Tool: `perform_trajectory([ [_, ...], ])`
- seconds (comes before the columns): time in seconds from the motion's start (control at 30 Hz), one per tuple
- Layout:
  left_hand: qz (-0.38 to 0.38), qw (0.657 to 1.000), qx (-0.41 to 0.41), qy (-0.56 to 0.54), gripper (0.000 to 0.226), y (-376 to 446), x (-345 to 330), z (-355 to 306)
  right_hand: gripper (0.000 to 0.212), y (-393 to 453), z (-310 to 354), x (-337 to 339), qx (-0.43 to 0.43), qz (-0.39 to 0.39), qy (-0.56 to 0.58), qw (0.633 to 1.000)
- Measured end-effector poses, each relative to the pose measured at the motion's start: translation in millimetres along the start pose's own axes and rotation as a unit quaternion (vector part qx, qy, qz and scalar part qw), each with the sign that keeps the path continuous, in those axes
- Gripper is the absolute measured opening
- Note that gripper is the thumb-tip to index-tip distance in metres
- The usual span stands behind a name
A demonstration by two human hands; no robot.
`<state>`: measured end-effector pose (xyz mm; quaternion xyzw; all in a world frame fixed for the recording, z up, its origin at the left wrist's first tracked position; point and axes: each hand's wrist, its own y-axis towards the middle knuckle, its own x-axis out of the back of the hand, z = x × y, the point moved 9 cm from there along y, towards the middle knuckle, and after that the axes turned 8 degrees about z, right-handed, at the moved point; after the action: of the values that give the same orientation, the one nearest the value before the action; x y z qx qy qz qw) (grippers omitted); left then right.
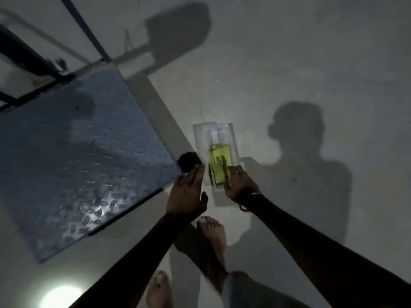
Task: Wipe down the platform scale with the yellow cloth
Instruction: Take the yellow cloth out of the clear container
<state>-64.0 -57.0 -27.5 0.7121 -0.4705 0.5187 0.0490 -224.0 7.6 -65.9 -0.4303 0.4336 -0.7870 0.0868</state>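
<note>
The platform scale (73, 152) lies on the floor at the left, a dark diamond-plate deck with a glare spot near its front corner. To its right a clear plastic tray (200, 134) holds the folded yellow cloth (219, 161). My right hand (239, 183) rests on the cloth's near end, fingers touching it; whether it grips is hard to tell. Beside the tray's left edge my left hand (189, 192) hovers, fingers apart, holding nothing. A small black object (189, 162) sits at the scale's right corner, just beyond my left fingertips.
The scale's dark upright column and frame (29, 63) rise at the upper left. My bare feet (211, 232) stand on the pale concrete floor just behind my hands. A bright light spot (60, 296) glows on the floor at the bottom left. Shadows fall to the right.
</note>
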Motion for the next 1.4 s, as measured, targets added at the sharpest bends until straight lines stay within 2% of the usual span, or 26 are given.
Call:
perform_trajectory([
  [0.13, -0.010, 1.000, -0.013, -0.006, 0.084, 61, -57, 19, 0.057, 57, -24, -23, 0.025, -0.085, -0.067, 0.994],
  [0.23, -0.044, 0.998, -0.037, 0.009, 0.073, 100, -90, 34, 0.053, 90, -25, -34, 0.042, -0.156, -0.224, 0.961],
  [0.3, -0.068, 0.997, -0.034, -0.005, 0.069, 119, -105, 40, 0.051, 106, -30, -38, 0.021, -0.194, -0.272, 0.942],
  [0.4, -0.081, 0.996, -0.025, -0.035, 0.066, 135, -121, 43, 0.047, 120, -30, -42, -0.008, -0.243, -0.264, 0.933],
  [0.5, -0.086, 0.994, -0.049, -0.052, 0.066, 132, -127, 42, 0.045, 118, -20, -40, 0.015, -0.275, -0.238, 0.931],
  [0.6, -0.097, 0.993, -0.054, -0.046, 0.065, 134, -132, 42, 0.061, 116, -19, -30, 0.056, -0.275, -0.147, 0.949],
  [0.67, -0.096, 0.993, -0.051, -0.051, 0.065, 138, -133, 41, 0.075, 117, -32, -18, 0.050, -0.241, 0.015, 0.969],
  [0.73, -0.095, 0.994, -0.040, -0.038, 0.067, 138, -132, 41, 0.075, 111, -48, -1, 0.027, -0.245, 0.189, 0.951],
  [0.8, -0.090, 0.995, -0.031, -0.029, 0.068, 136, -130, 41, 0.059, 104, -61, 12, -0.011, -0.261, 0.290, 0.921],
  [0.83, -0.088, 0.995, -0.024, -0.031, 0.068, 134, -128, 41, 0.050, 102, -61, 14, -0.015, -0.255, 0.287, 0.923],
  [0.9, -0.081, 0.996, -0.016, -0.043, 0.069, 131, -126, 39, 0.043, 101, -46, 8, 0.025, -0.236, 0.202, 0.950],
  [1.0, -0.063, 0.997, -0.017, -0.032, 0.077, 130, -129, 35, 0.047, 103, -24, -11, 0.061, -0.204, 0.013, 0.977],
  [1.07, -0.062, 0.997, -0.013, -0.035, 0.079, 130, -131, 36, 0.052, 104, -20, -15, 0.045, -0.216, -0.037, 0.975],
  [1.2, -0.073, 0.996, 0.003, -0.055, 0.064, 128, -132, 38, 0.070, 112, -22, -32, 0.034, -0.178, 0.008, 0.983],
  [1.4, -0.098, 0.990, -0.028, -0.097, 0.062, 122, -120, 31, 0.074, 103, -19, -34, 0.040, -0.158, 0.020, 0.986],
])
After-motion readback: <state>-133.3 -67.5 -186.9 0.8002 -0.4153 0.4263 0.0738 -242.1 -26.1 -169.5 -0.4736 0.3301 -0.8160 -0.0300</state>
